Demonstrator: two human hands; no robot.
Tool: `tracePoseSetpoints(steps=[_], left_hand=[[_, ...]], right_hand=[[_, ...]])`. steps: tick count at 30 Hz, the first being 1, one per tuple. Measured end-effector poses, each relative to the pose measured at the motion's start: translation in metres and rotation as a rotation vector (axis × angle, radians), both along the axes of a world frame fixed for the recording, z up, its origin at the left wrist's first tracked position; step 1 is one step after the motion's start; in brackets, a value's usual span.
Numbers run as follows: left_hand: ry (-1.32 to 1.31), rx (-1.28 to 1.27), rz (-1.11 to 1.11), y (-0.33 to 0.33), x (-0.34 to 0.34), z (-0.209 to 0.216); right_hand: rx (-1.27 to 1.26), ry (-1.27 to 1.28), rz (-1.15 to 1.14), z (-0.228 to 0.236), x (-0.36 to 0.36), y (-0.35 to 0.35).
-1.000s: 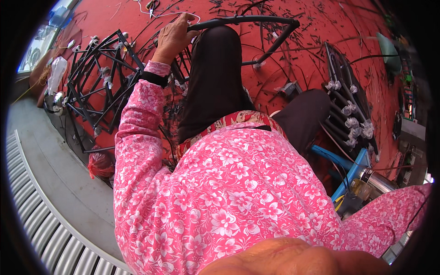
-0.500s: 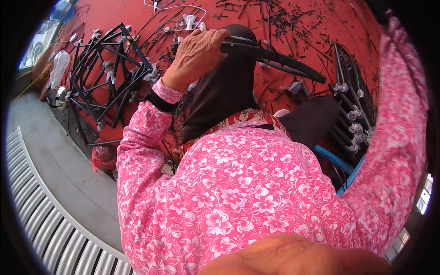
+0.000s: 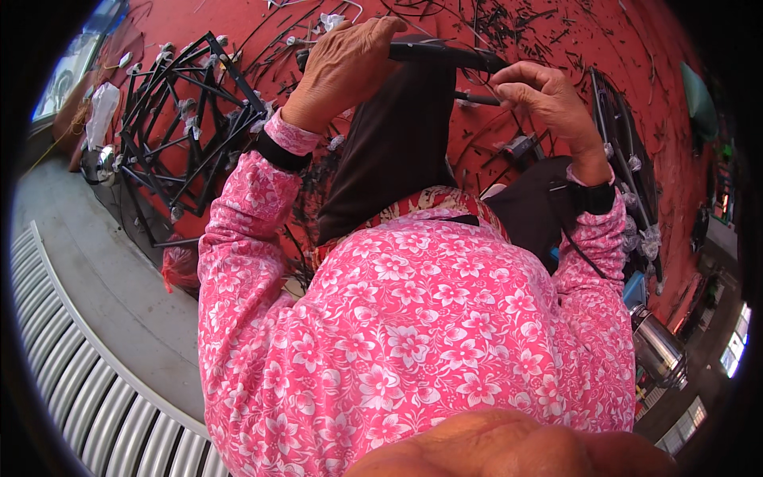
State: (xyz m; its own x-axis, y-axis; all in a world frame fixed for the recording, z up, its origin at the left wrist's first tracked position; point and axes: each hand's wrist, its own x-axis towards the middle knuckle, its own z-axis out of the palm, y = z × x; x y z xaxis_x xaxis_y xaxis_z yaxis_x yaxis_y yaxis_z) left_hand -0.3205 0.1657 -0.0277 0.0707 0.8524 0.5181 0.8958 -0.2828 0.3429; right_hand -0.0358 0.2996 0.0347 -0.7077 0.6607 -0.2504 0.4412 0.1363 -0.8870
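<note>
A black tube point(image 3: 445, 56) lies across my raised knee, and my left hand point(image 3: 346, 71) is wrapped over its left part. My right hand point(image 3: 552, 103) is at the tube's right end, thumb and fingertips drawn together in a pinch. Thin dark strands loop near those fingertips; what they grip is too small to make out. A second, shorter black rod end point(image 3: 477, 98) shows just below the tube. Both wrists wear black bands, and a thin black strap hangs below the right one.
At the left stands a stack of black tubular frames point(image 3: 191, 131) with plastic-wrapped joints. More black tubes point(image 3: 608, 103) lie at my right. Dark scraps litter the red floor point(image 3: 548, 48). A red bag point(image 3: 180, 266), a steel flask point(image 3: 660, 350) and a grey ledge point(image 3: 103, 230) are nearby.
My right hand has come in from the far right to the tube's right end. The tube has turned, its right part now higher, while my left hand keeps hold of it.
</note>
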Motion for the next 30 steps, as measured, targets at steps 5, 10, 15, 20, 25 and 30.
tracePoseSetpoints(steps=[5,10,15,20,25,30], left_hand=[[0.053,-0.037,-0.006,0.017,0.007,0.007],[0.097,-0.154,0.081,0.04,0.011,0.016],[0.115,-0.072,0.057,0.049,0.015,0.024],[0.107,-0.097,0.022,0.065,0.035,0.037],[0.154,-0.063,0.005,0.078,0.055,0.04],[0.23,-0.225,0.098,0.086,0.058,0.043]], right_hand=[[1.157,0.008,-0.137,-0.047,-0.023,0.002],[1.276,0.062,-0.101,-0.056,-0.025,0.005],[0.402,0.422,-0.342,-0.055,-0.011,-0.01],[1.254,0.144,-0.548,-0.075,-0.005,0.002],[1.297,-0.085,-0.565,-0.1,0.014,0.036],[1.449,-0.414,-0.569,-0.106,0.112,0.076]])
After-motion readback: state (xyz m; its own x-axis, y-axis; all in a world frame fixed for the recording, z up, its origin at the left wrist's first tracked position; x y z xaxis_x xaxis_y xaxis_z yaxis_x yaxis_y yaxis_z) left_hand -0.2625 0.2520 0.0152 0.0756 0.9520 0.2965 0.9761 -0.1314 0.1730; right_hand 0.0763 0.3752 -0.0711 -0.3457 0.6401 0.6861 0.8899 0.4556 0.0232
